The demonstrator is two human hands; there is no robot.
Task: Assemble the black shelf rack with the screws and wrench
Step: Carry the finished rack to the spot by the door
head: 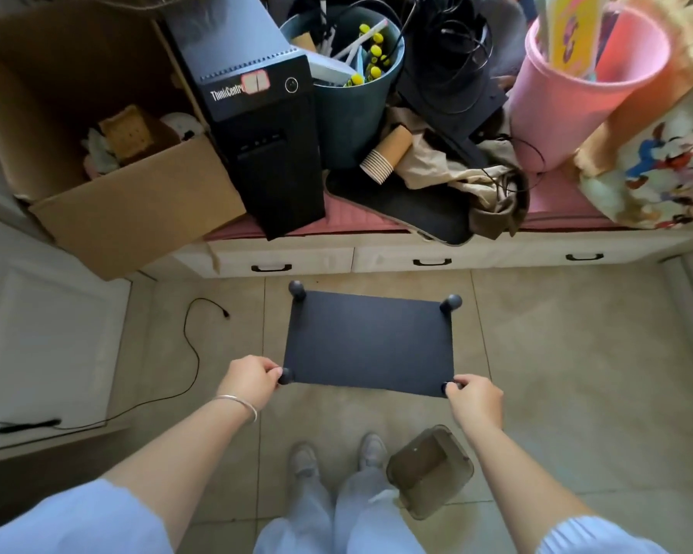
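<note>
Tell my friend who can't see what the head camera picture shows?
A person holds a black shelf rack above the floor, left hand and right hand each gripping a round corner knob nearest them.

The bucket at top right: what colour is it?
Pink bucket, seen best in the head view, the only one.

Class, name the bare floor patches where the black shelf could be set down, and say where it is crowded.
Bare tile lies right of the black rectangular shelf panel, below the white drawers. Another patch lies between the panel and the black cable. The pink-cushioned bench is crowded; a brown translucent plastic box sits beside the shoes.
</note>
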